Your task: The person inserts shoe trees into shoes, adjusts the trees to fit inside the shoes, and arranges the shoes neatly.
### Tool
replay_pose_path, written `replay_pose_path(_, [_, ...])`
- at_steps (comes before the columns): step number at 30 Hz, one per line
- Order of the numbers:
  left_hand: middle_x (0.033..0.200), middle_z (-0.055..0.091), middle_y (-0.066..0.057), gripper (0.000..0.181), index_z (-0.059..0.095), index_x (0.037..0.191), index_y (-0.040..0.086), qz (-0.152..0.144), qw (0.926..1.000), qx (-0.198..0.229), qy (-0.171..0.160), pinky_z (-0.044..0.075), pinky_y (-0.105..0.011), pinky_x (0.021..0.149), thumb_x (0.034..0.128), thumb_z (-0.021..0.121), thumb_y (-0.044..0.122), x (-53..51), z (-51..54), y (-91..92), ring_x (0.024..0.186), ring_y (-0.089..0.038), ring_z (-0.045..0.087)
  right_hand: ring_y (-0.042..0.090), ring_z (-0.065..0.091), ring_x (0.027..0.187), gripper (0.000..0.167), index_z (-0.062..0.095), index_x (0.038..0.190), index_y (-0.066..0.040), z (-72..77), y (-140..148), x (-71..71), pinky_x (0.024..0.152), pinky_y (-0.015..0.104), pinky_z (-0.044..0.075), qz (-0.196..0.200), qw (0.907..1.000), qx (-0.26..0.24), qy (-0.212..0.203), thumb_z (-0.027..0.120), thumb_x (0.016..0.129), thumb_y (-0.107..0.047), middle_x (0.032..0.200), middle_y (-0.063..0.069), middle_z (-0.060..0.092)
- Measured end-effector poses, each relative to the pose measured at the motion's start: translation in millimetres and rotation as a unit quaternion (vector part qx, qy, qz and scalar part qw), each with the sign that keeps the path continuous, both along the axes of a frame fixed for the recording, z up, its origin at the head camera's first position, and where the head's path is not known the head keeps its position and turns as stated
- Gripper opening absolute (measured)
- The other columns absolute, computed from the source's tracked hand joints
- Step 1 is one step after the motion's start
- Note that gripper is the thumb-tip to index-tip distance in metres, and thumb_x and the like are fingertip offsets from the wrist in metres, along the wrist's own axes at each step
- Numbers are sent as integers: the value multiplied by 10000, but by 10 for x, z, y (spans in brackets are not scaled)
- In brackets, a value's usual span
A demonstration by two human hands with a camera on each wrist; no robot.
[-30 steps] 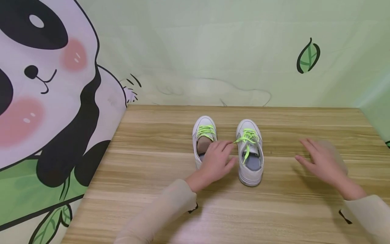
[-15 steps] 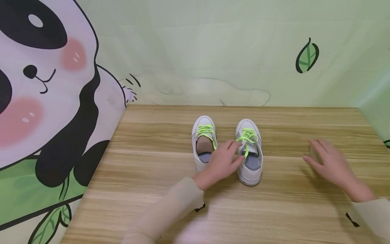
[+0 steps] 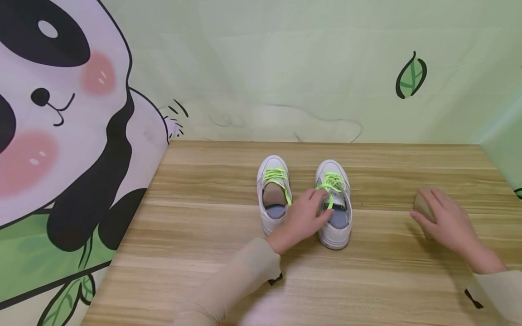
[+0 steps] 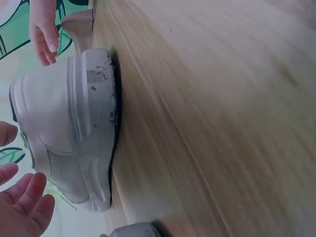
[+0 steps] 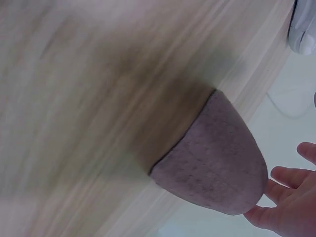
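Two white sneakers with neon-green laces stand side by side. My left hand [image 3: 303, 215] hovers over the right sneaker [image 3: 335, 237], fingers loosely bent near its undone laces [image 3: 332, 181]; in the left wrist view nothing lies between those fingers. Inside the left sneaker [image 3: 274, 161] sits a beige toe-shaped insert [image 3: 274, 194]. A second such shoe insert [image 5: 217, 163] stands on the table to the right, rounded end up. My right hand [image 3: 450, 222] is at its top with relaxed, spread fingers; whether the fingertips touch it I cannot tell.
The wood-grain table [image 3: 228, 167] runs back to a pale green wall cloth [image 3: 261, 68] with a printed leaf. A large printed panda [image 3: 98, 149] fills the left side.
My left hand has shifted right, from beside the left sneaker to over the right one. The right hand drew slightly right; the insert, blurred behind it before, now shows clearly at its left.
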State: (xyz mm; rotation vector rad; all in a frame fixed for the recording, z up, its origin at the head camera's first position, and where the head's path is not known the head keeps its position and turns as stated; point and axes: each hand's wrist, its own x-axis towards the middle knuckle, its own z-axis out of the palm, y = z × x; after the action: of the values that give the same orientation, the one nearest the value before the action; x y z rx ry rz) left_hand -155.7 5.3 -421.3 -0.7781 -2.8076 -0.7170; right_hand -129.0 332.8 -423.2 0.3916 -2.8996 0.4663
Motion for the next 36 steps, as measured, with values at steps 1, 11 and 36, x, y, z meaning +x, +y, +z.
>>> replay_pose_path(1, [1076, 545, 1, 413, 472, 1192, 179, 15, 10000, 1, -54, 466, -246, 621, 838, 542, 380, -1, -7, 7, 844, -122, 558, 544, 313, 1107, 621, 291, 1342, 11, -11, 7, 4, 794, 677, 245, -29, 10000, -9, -52, 530, 869, -312, 1263, 369, 326])
replay_pose_path(11, [1055, 542, 6, 381, 483, 1162, 183, 43, 10000, -13, -31, 464, -248, 622, 827, 563, 348, -5, -47, 45, 806, -128, 566, 551, 267, 1147, 625, 283, 1340, 18, -92, 61, 19, 816, 677, 224, -158, 9996, -67, -230, 517, 874, -327, 1279, 378, 298])
replay_pose_path(36, [1039, 567, -2, 172, 598, 994, 151, -22, 9981, 285, 547, 481, -188, 722, 850, 523, 94, -11, -139, 17, 875, -119, 610, 544, 259, 1156, 665, 290, 1329, 26, -160, 57, 42, 782, 703, 210, -586, 9958, 257, -647, 501, 867, -403, 1300, 377, 272])
